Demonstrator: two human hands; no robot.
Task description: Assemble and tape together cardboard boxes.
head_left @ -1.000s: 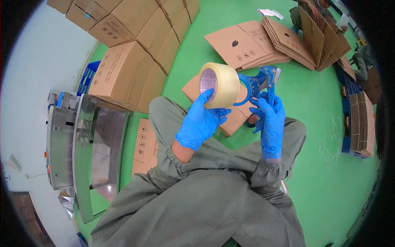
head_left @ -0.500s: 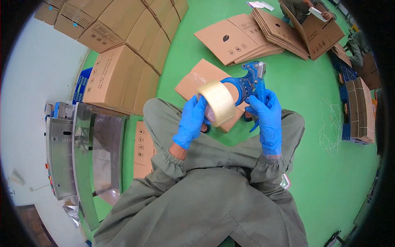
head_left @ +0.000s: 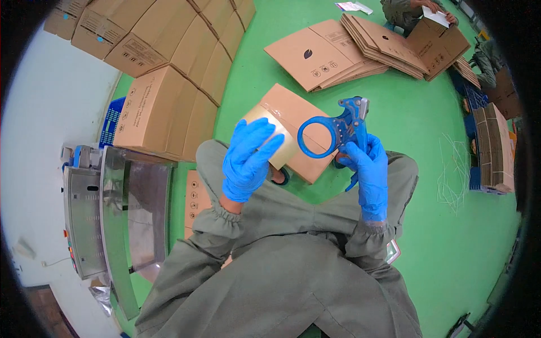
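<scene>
My gloved left hand (head_left: pixel 248 160) grips a wide roll of clear packing tape (head_left: pixel 287 145), its fingers lying across the roll's near side and its thumb hidden. In my gloved right hand (head_left: pixel 370 176) is a blue tape dispenser (head_left: pixel 345 127), gripped by its handle. The dispenser's round hub faces the roll and is bare, with the floor carton showing through it. A gap separates roll and hub. Beneath both hands, a brown carton (head_left: pixel 307 163) with a strip of tape on it lies on the floor between my bent knees.
Stacked cartons (head_left: pixel 163 115) rise at the left beside a metal machine (head_left: pixel 84 217). Flattened cartons (head_left: pixel 315 53) lie ahead, where another person (head_left: pixel 403 12) handles a box. Bundled cardboard (head_left: pixel 493 146) stands at the right, near loose straps (head_left: pixel 453 174) on the green floor (head_left: pixel 439 242).
The tape roll has come away from the dispenser, moving left with my left hand. My left hand has turned, its fingers now spread over the roll. The dispenser's bare hub now shows.
</scene>
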